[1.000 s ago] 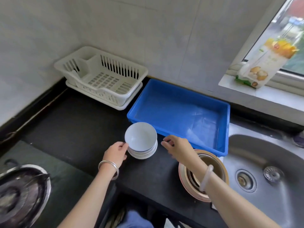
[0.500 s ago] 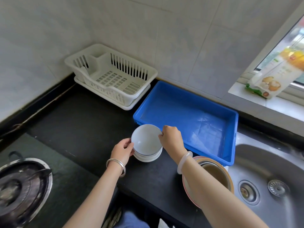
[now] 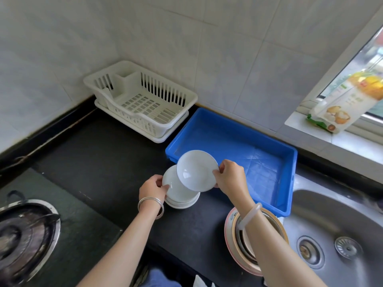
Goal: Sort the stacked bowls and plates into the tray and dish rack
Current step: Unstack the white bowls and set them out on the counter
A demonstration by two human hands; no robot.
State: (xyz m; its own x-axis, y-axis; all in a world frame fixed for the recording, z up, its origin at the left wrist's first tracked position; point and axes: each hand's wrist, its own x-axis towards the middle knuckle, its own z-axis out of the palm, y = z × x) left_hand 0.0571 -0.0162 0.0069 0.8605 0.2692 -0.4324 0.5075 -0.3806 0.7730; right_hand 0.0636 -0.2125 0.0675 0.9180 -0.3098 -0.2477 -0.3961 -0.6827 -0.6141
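Right hand [image 3: 230,179]: grip pinches the rim of a tilted white bowl [image 3: 196,170], lifted above the stack.
Left hand [image 3: 152,188]: grip clasps the stack [image 3: 180,195] on the black surface [image 3: 103,158].
Tray [image 3: 288,162]: blue, at 1 o'clock from the stack.
Dish rack [image 3: 143,104]: white, at 11 o'clock.

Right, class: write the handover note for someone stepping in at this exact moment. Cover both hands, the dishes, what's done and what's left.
Right hand: grips the top white bowl by its rim, tilted, lifted off the stack.
Left hand: steadies the stack of bowls and plates on the black counter.
Blue tray and white dish rack: both empty, behind the stack.
Done: nothing placed yet.
Left: place this bowl, probably in the tray, then sort the rest.
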